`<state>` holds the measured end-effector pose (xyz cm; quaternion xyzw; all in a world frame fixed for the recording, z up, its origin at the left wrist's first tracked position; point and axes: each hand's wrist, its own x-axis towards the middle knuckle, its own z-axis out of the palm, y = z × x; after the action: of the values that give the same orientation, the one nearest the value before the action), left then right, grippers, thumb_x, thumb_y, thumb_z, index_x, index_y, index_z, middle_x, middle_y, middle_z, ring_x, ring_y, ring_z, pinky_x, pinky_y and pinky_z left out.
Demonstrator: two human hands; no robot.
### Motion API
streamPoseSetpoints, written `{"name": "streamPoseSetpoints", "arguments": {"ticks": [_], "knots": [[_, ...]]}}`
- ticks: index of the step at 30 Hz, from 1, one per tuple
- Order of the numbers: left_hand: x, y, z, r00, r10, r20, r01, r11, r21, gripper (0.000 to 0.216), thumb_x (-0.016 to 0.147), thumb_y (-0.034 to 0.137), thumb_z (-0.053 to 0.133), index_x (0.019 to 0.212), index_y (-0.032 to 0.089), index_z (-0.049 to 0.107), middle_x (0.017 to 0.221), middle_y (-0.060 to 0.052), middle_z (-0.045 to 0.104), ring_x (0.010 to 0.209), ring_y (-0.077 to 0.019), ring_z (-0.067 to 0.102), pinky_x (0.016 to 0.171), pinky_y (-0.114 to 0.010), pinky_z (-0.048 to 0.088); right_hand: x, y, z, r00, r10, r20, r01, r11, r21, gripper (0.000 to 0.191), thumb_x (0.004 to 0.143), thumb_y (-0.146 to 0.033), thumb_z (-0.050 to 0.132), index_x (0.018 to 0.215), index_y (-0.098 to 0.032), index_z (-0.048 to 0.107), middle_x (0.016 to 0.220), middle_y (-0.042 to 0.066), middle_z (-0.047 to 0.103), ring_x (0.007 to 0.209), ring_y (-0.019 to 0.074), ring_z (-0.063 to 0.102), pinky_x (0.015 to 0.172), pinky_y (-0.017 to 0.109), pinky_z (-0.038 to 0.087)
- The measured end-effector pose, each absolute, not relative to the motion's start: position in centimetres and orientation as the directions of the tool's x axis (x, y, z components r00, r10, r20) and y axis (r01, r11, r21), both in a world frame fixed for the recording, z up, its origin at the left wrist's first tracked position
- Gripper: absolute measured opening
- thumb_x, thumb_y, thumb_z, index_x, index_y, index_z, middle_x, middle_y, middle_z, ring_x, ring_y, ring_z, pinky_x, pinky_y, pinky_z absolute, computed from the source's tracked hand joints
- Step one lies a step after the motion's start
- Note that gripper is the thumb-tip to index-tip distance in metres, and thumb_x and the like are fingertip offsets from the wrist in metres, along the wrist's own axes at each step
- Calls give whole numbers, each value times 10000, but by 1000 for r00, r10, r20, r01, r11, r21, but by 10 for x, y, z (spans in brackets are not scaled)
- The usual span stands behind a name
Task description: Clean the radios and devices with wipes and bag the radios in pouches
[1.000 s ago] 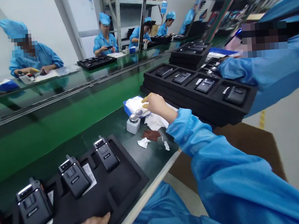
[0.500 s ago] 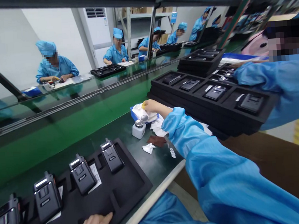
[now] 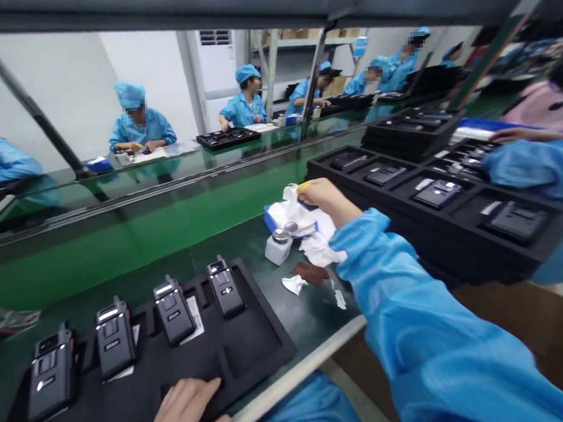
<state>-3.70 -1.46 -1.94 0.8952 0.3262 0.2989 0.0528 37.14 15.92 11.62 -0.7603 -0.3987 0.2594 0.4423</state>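
My right hand (image 3: 326, 197), with yellow on its fingertips, pinches a white wipe (image 3: 291, 201) above a small blue box (image 3: 271, 222) of white wipes. Just in front of the box stands a white bottle (image 3: 277, 250) with a metal top. My left hand (image 3: 184, 412) rests on the near edge of a black foam tray (image 3: 254, 334), fingers apart and holding nothing. Several black two-way radios lie face up along the tray's far side, the rightmost radio (image 3: 225, 288) nearest the bottle. White labels (image 3: 193, 320) show beside or under some of them.
Crumpled wipes (image 3: 320, 249), a brown scrap (image 3: 311, 273) and a small label strip (image 3: 340, 298) lie on the green bench. At right, stacked black foam trays (image 3: 388, 213) hold more devices, and a co-worker's blue sleeve (image 3: 524, 171) reaches over them. Other people work across the line.
My right hand has lifted, drawing the white wipe up out of the blue box. The view has swung slightly left. My left hand stays on the tray.
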Motion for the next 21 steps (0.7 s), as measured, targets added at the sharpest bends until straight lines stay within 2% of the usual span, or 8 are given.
{"name": "streamPoseSetpoints", "arguments": {"ticks": [2,4,7,9,12,14,16,21], "knots": [[-34,-13,-5,506,723,470,547,-691,473,283,784,410,674,1002,232,702,853,-40,726,761,-162,698,693,-196,557,353,145,134,504,864,-7,262,-161,-951,171,811,-150,539,643,-163,513,582,-27,542,566,85,543,618,244,490],[-25,-7,12,358,866,349,510,-495,703,250,814,404,633,978,235,718,931,-63,729,850,-179,695,769,-232,556,326,127,146,404,914,31,126,-22,-992,162,756,-177,553,611,-191,484,566,-37,528,553,91,529,604,242,482],[-3,13,36,243,968,59,214,-113,970,450,780,511,642,1131,231,669,1170,-110,671,1055,-233,639,933,-350,504,272,96,140,154,988,34,-155,58,-986,124,648,-261,664,646,-200,556,624,-34,575,590,104,536,578,235,471],[12,26,47,288,957,-42,-104,75,992,652,671,587,715,1203,222,621,1250,-130,627,1087,-254,618,926,-372,498,236,78,123,-81,996,-46,-312,-69,-948,206,562,-280,746,639,-189,578,611,-45,562,569,91,511,529,211,435],[27,37,54,268,957,-107,-367,204,908,587,622,582,757,1030,167,683,989,-110,712,819,-182,654,719,-285,516,196,62,91,-299,938,-175,-389,-287,-875,255,535,-314,778,655,-184,595,607,-47,571,564,88,514,552,219,446],[30,37,53,163,976,-142,-390,196,900,463,583,514,808,821,135,688,734,-48,693,630,-116,597,604,-228,467,182,57,74,-350,907,-232,-402,-369,-838,312,537,-399,781,662,-186,590,616,-34,592,559,97,523,558,235,452],[27,35,51,75,982,-171,-369,187,911,426,529,467,843,711,133,651,631,-2,649,577,-98,563,589,-220,452,176,54,62,-327,913,-243,-407,-368,-836,375,543,-470,777,708,-190,590,640,-25,614,563,102,535,552,235,440],[15,33,42,33,992,-123,-254,127,959,412,611,481,784,788,150,611,627,22,639,586,-107,573,606,-228,453,176,50,43,-231,946,-230,-271,-289,-918,601,544,-335,805,1075,-228,544,591,-82,578,524,95,513,530,221,377]]}}
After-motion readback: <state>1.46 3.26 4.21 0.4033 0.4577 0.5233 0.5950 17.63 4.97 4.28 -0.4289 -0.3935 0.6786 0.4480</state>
